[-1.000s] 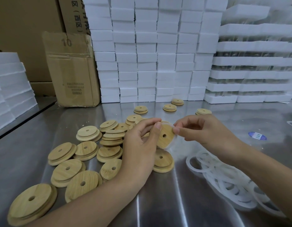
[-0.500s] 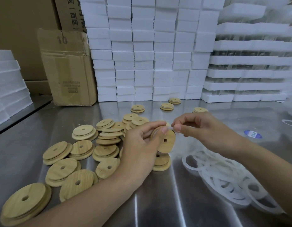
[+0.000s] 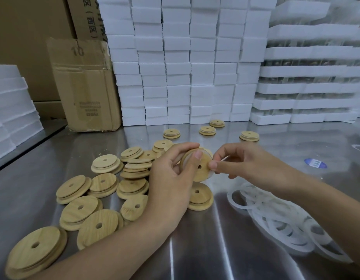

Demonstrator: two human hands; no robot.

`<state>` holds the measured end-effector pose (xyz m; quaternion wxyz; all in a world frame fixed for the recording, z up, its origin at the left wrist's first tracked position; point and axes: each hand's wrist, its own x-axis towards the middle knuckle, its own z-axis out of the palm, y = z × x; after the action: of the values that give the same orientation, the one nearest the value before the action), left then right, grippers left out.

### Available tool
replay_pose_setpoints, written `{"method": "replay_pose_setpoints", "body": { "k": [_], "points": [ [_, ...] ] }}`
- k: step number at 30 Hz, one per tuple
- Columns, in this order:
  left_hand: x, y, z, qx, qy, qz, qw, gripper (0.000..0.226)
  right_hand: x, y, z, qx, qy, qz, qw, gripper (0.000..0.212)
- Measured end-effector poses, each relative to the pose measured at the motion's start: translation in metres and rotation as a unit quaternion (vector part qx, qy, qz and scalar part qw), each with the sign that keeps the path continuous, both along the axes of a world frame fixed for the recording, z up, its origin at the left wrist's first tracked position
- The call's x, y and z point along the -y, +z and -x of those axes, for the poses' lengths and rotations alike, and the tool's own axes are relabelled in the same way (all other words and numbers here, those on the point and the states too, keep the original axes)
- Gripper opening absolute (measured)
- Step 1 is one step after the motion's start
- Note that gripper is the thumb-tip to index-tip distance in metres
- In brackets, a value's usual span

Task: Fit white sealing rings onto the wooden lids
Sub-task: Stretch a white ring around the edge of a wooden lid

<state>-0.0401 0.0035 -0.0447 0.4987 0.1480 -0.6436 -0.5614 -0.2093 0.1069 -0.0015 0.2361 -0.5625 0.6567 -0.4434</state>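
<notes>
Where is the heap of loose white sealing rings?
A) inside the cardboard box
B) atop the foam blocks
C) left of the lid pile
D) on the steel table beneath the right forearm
D: the loose sealing rings lie on the steel table beneath the right forearm; the left hand holds a wooden lid, the right hand pinches a ring at its rim.

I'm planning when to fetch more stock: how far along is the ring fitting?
Early. Four round wooden lids set apart at the back may be finished; their rings are hard to make out. In hand: the left hand grips one holed wooden lid while the right hand pinches a translucent white sealing ring at its rim. Left: the heap of bare lids and the pile of loose white rings.
</notes>
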Motion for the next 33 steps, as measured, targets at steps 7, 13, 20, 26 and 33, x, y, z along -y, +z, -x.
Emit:
{"method": "replay_pose_setpoints", "body": {
  "k": [7,13,20,26,33],
  "points": [
    [-0.002,-0.002,0.0,0.027,-0.038,0.003,0.999,0.019,0.001,0.0,-0.002,0.042,0.012,0.045,0.998,0.012],
    [0.001,-0.003,0.002,0.038,-0.034,0.025,0.998,0.014,-0.003,0.008,0.011,0.064,0.003,0.043,0.997,0.015],
    [0.004,-0.003,0.001,0.014,-0.009,-0.016,1.0,0.014,0.0,0.001,0.014,0.097,-0.029,0.038,0.994,0.026],
    [0.002,-0.002,0.0,0.012,-0.009,0.002,1.0,0.013,0.0,0.001,0.005,0.07,0.013,0.013,0.997,0.023],
    [0.001,-0.003,0.0,0.027,-0.012,0.029,0.999,0.015,0.002,-0.002,0.001,0.055,0.028,0.062,0.996,0.023]
  ]
}}
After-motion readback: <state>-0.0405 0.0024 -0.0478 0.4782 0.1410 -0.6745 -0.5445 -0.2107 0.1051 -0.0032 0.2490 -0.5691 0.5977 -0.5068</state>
